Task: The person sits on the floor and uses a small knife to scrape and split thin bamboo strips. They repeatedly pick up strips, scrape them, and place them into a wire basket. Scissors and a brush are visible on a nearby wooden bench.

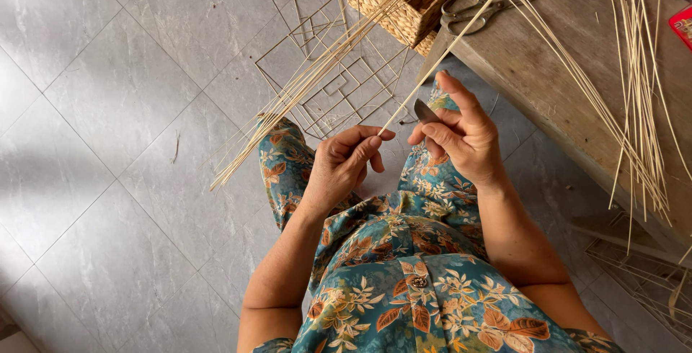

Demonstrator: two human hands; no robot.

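Note:
My left hand pinches the near end of a thin pale bamboo strip that runs up and to the right over the wooden bench. My right hand grips a small knife, its dark blade pointing left, close to the strip's near end. Both hands hover above my lap, which is covered by a blue floral dress. A bundle of similar strips leans from my left knee up into a woven basket.
A wooden bench stands at the right with scissors and loose bamboo strips on it. Square frames made of thin sticks lie on the grey tiled floor. A wire rack sits at lower right.

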